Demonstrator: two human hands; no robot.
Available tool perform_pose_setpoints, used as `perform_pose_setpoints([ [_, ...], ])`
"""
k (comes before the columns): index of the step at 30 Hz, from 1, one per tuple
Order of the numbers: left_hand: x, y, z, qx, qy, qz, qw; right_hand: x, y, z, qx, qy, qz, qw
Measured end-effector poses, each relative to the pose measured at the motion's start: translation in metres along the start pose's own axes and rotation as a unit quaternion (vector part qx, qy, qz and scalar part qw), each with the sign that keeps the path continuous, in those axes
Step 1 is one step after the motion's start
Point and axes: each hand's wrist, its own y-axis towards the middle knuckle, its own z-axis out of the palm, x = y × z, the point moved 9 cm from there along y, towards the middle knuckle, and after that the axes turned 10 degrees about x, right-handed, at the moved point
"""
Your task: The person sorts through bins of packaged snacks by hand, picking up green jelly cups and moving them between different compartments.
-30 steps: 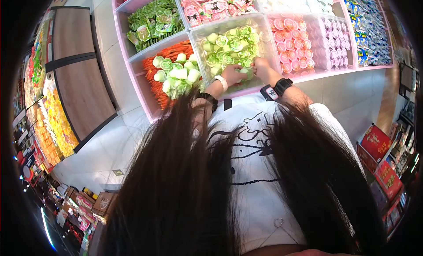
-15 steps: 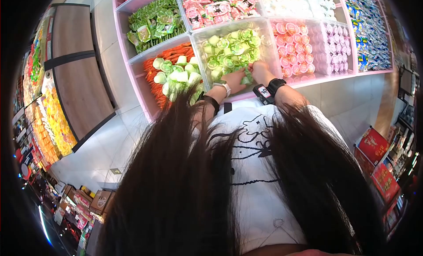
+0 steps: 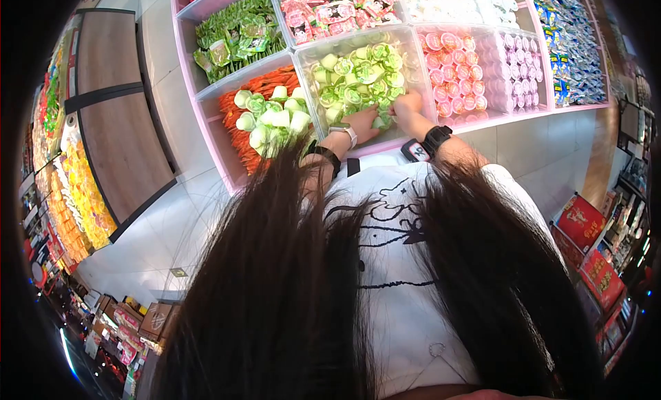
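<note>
A clear-walled bin in front of me holds many green jelly cups, some upside down, others with printed lids up. My left hand, a white band at its wrist, reaches into the bin's near end, its fingers closed against a green jelly cup. From the other side my right hand, with a dark-strapped watch, bends its fingers in at the same cup. The fingertips are small and partly hidden. More pale green cups lie heaped in the left bin on orange-red packets.
Neighbouring bins hold green packets, pink packets, orange-pink cups, purple cups and blue packets. A pink rim edges the display. Brown wooden panels stand left. Long hair hangs below my arms.
My right hand has shifted slightly right and its watch has turned. My left hand has moved slightly left. The green cup between them shows more plainly; the whole view has shifted a little.
</note>
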Motion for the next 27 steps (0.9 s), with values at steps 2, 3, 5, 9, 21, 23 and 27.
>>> perform_pose_setpoints([
  [2,-0.002,-0.001,-0.001,-0.002,0.003,0.004,1.000,0.021,-0.007,-0.001,0.034,-0.159,-0.098,0.982],
  [3,-0.003,-0.001,-0.001,-0.002,0.005,0.008,1.000,0.031,-0.014,0.000,0.052,-0.238,-0.145,0.959],
  [5,-0.005,-0.001,-0.002,-0.014,0.012,0.024,1.000,0.074,-0.044,0.004,0.073,-0.337,-0.289,0.893],
  [9,-0.005,0.000,0.000,-0.015,0.017,0.034,0.999,0.103,-0.061,0.026,0.175,-0.545,-0.393,0.719],
  [21,-0.002,0.000,-0.001,-0.015,0.009,0.025,1.000,0.066,-0.016,0.060,0.205,-0.758,-0.255,0.565],
  [23,-0.003,0.000,-0.002,-0.001,0.006,0.017,1.000,0.065,-0.015,0.061,0.197,-0.756,-0.260,0.567],
  [27,-0.004,-0.002,-0.003,-0.023,0.017,0.024,0.999,0.061,-0.011,0.061,0.189,-0.752,-0.253,0.579],
])
